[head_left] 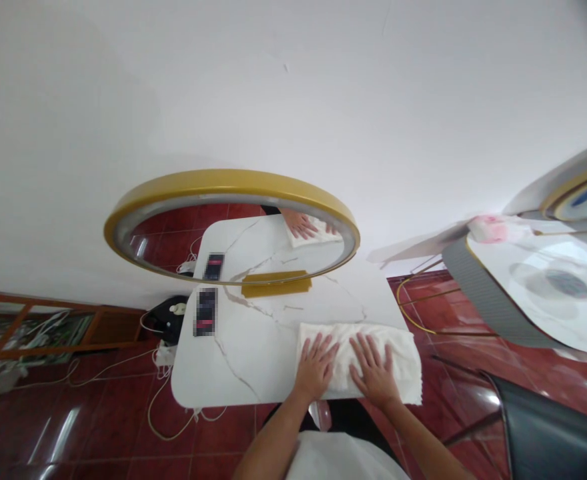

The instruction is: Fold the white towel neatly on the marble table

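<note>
A folded white towel [403, 360] lies on the right front part of a white marble-patterned table [253, 360], its right end reaching past the table's side. My left hand [317, 365] rests flat on the towel's left part, fingers spread. Beside it, my right hand [375, 371] lies flat on the middle of the same towel, fingers apart too. Neither hand grips anything. A round mirror with a gold frame [233, 180] stands at the table's back on a gold base [276, 285] and reflects the hands and towel.
A phone-like dark object [205, 312], blurred out, lies on the table's left side. White cables [161, 400] trail over the red tiled floor at left. To the right are a second table [538, 267] with a pink-and-white bundle [496, 229] and a black chair [553, 427].
</note>
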Tool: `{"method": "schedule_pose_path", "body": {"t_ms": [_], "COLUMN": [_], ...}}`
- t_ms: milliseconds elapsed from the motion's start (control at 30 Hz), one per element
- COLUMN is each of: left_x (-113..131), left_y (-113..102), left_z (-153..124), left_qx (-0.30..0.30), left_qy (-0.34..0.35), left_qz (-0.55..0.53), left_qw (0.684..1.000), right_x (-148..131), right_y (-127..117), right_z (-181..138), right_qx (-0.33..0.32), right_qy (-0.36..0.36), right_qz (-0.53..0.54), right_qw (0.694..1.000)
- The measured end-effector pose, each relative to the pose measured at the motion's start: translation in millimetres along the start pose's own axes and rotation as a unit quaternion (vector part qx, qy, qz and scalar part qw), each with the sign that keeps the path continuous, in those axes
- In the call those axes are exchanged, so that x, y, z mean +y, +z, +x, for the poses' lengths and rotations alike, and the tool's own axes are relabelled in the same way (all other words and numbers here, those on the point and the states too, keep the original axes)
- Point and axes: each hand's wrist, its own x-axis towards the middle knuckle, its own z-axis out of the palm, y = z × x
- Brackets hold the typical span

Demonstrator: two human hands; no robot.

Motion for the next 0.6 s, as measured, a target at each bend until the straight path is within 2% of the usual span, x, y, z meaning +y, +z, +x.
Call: {"method": "schedule_pose_path", "body": {"t_ms": [233,333,433,600], "left_x": [-63.5,-82.7,-95.3,-110.7], "left_y": [-7.3,-12.9,-18.3,-23.6], "left_z": [-67.6,-93.2,-103.3,-94.1], "left_qx": [0.019,0.026,0.027,0.026], "left_qy": [-0.050,-0.079,-0.080,-0.068], "left_qz": [0.079,0.106,0.117,0.104], "left_qw": [0.995,0.991,0.989,0.992], "right_x": [-85.3,-111.4,-123.5,-126.5], "right_y": [6.3,10.4,12.7,12.9], "right_z": [22.6,32.2,41.5,57.9], "right_qx": [-0.025,-0.028,-0.032,-0.045], "right_qy": [-0.060,-0.102,-0.145,-0.157], "right_qz": [0.016,0.032,0.043,0.043], "right_qw": [0.998,0.994,0.988,0.986]}}
